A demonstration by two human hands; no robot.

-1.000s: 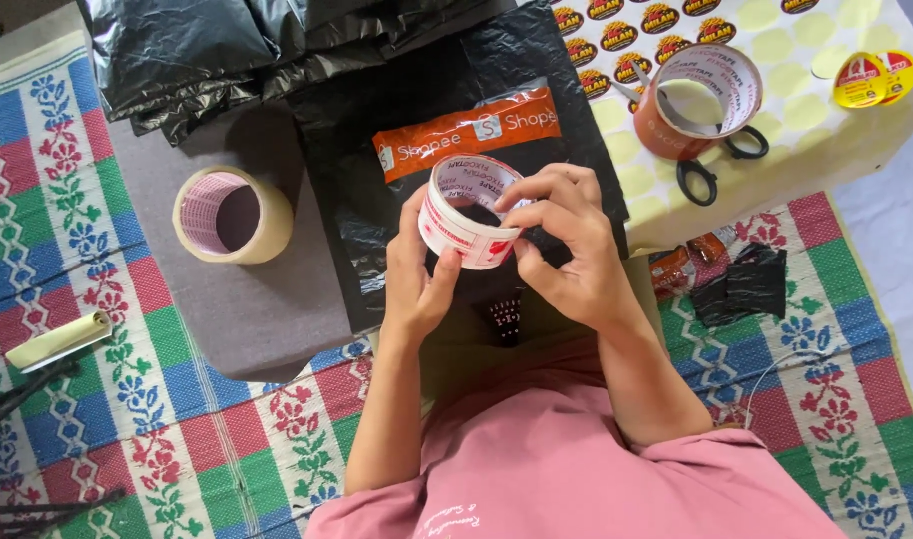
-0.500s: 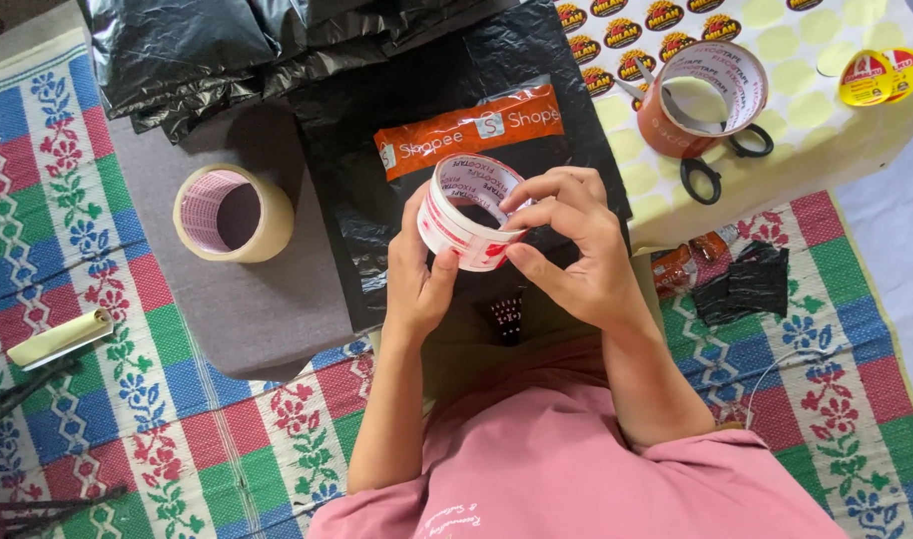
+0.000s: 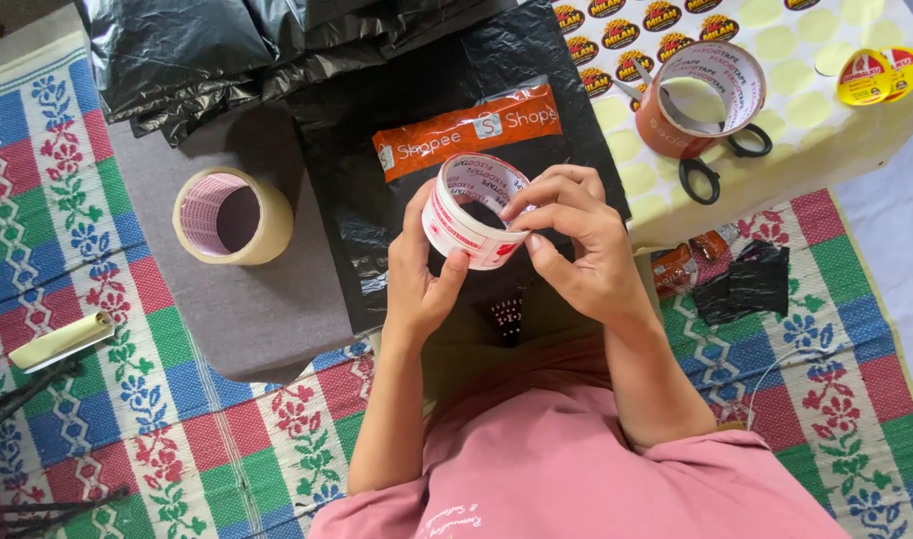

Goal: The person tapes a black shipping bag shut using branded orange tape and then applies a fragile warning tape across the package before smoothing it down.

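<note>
A white roll of printed tape with red markings [image 3: 466, 222] is held up in front of me above a black plastic parcel [image 3: 446, 120] that has an orange strip [image 3: 468, 130] across it. My left hand [image 3: 422, 274] grips the roll from the left and below, thumb on its outer face. My right hand [image 3: 576, 250] pinches the roll's upper right rim with its fingertips. The parcel lies on a low grey table [image 3: 247, 299].
A beige tape roll [image 3: 232, 216] stands on the grey table at the left. Black plastic bags [image 3: 207, 50] are heaped at the top. At the right lie a sticker sheet [image 3: 796, 40], a brown tape roll [image 3: 698, 95], black scissors [image 3: 716, 165] and a small yellow roll [image 3: 876, 75]. A patterned mat [image 3: 67, 299] covers the floor.
The tape roll has turned slightly in my hands, and my right fingers have shifted along its rim. Nothing else has moved.
</note>
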